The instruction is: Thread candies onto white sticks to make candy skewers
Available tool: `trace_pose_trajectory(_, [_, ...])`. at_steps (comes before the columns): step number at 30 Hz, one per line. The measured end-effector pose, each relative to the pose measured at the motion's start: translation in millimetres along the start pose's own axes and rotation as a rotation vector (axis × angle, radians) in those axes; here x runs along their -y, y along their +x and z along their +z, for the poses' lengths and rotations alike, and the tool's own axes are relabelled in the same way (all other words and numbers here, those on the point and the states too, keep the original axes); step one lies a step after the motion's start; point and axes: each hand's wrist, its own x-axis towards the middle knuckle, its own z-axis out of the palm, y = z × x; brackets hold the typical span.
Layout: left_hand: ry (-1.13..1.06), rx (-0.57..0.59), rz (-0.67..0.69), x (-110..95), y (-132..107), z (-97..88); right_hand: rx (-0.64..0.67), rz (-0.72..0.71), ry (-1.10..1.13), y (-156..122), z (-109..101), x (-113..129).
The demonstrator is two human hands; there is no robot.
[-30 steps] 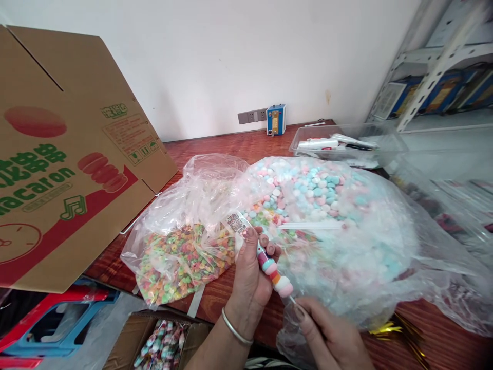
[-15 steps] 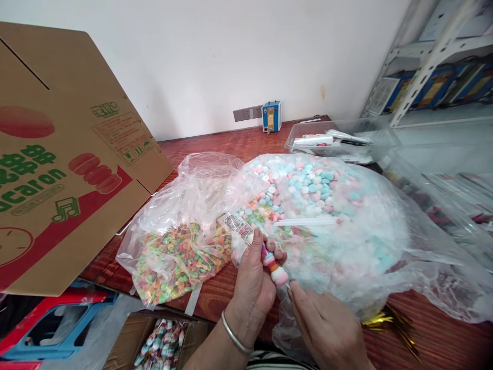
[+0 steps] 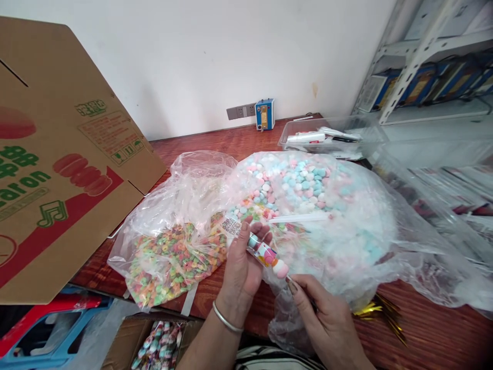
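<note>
**Skewer tips flatter between two hands at the surface's near edge**

Tilted lower than half a second ago, the skewer [image 3: 265,253] now lies closer to level, its pink end candy pointing down to the right, and the left hand [image 3: 242,262] has lifted a little with it. That hand is clamped round the skewer's upper part, thumb on top and fingers curled beneath, where a clear sleeve with a printed label [image 3: 231,226] juts out to the left. A bracelet [image 3: 227,319] circles the wrist. The right hand [image 3: 327,318] comes up from below, its fingertips pinched together on the skewer's lower end, just under the pink candy; the stick itself is too thin to make out.

The skewer is held above the near edge of the surface [image 3: 215,141], in front of two clear bags. The ring bag [image 3: 173,257], full of many-coloured loops, lies to the left; the larger pastel bag [image 3: 319,205], holding pink, blue and white candies, lies to the right, touching it. A carton [image 3: 57,169] leans over the left edge. Toward the far right corner sits a tray [image 3: 327,139] with white tools inside. Gold foil [image 3: 377,308] lies at the near edge, right of the hands. Below the edge, a box [image 3: 162,344] holds more wrapped skewers.
</note>
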Motion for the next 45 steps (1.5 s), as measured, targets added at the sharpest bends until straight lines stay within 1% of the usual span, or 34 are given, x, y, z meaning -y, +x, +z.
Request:
trace_pose_trajectory(3, [-0.066, 0.026, 0.006, -8, 8, 3.7, -0.032, -0.132, -0.103, -2, 4, 1])
trace_pose_trajectory(6, [-0.124, 0.033, -0.023, 0, 6, 7.3, -0.059, -0.187, -0.196, 0, 10, 3])
trace_pose_trajectory(10, [-0.068, 0.039, -0.07, 23, -5, 5.3, -0.047, -0.157, -0.199, 6, 15, 6])
trace_pose_trajectory(13, [-0.017, 0.059, -0.127, 31, -10, -0.1, -0.027, -0.093, -0.147, 8, 15, 6])
trace_pose_trajectory(15, [-0.013, 0.021, -0.121, 28, -8, -2.4, -0.008, -0.071, -0.125, 8, 12, 5])
trace_pose_trajectory(17, [-0.02, -0.052, -0.068, 19, -2, -2.3, -0.01, -0.089, -0.156, 6, 10, 4])
trace_pose_trajectory(19, [-0.02, -0.088, -0.014, 10, 5, -0.2, -0.063, -0.17, -0.272, 4, 8, 2])
trace_pose_trajectory(22, [-0.016, -0.08, 0.016, 1, 11, 3.1, -0.139, -0.338, -0.506, 1, 9, -1])
trace_pose_trajectory(23, [-0.02, -0.075, 0.013, 1, 11, 3.6, -0.143, -0.369, -0.535, 0, 9, -2])
trace_pose_trajectory(24, [-0.028, -0.072, 0.01, 2, 10, 3.8, -0.128, -0.367, -0.505, 0, 9, -2])
trace_pose_trajectory(25, [-0.041, -0.063, 0.003, 3, 9, 3.6, -0.094, -0.322, -0.414, -1, 9, -2])
trace_pose_trajectory(26, [-0.057, -0.047, -0.008, 4, 8, 3.1, -0.042, -0.234, -0.266, -1, 8, 0])
trace_pose_trajectory(27, [-0.075, -0.023, -0.019, 5, 7, 2.5, 0.026, -0.103, -0.073, -1, 7, 2])
trace_pose_trajectory(30, [-0.133, 0.066, -0.058, 7, 5, 0.7, 0.257, 0.42, 0.629, -1, 4, 13])
trace_pose_trajectory(31, [-0.147, 0.09, -0.073, 8, 4, 0.5, 0.303, 0.567, 0.836, -1, 3, 17])
trace_pose_trajectory(32, [-0.158, 0.111, -0.091, 9, 3, 0.5, 0.33, 0.674, 1.011, 0, 3, 20])
trace_pose_trajectory(33, [-0.164, 0.127, -0.11, 10, 2, 0.7, 0.343, 0.743, 1.143, 1, 3, 22])
trace_pose_trajectory(34, [-0.161, 0.138, -0.124, 13, 0, 1.0, 0.34, 0.78, 1.225, 2, 4, 23])
trace_pose_trajectory(36, [-0.125, 0.144, -0.131, 20, -6, 2.0, 0.295, 0.795, 1.26, 6, 8, 22])
trace_pose_trajectory(38, [-0.06, 0.124, -0.141, 27, -11, 2.8, 0.231, 0.777, 1.171, 10, 12, 19])
trace_pose_trajectory(40, [-0.006, 0.083, -0.16, 29, -13, 2.8, 0.186, 0.737, 1.039, 13, 13, 15])
trace_pose_trajectory(42, [-0.004, 0.044, -0.15, 24, -9, 1.7, 0.187, 0.703, 0.957, 15, 11, 13])
trace_pose_trajectory(44, [-0.04, 0.034, -0.093, 12, -1, -0.3, 0.22, 0.713, 0.968, 13, 6, 12])
trace_pose_trajectory(45, [-0.065, 0.051, -0.069, 6, 4, -1.5, 0.241, 0.733, 1.001, 12, 4, 13])
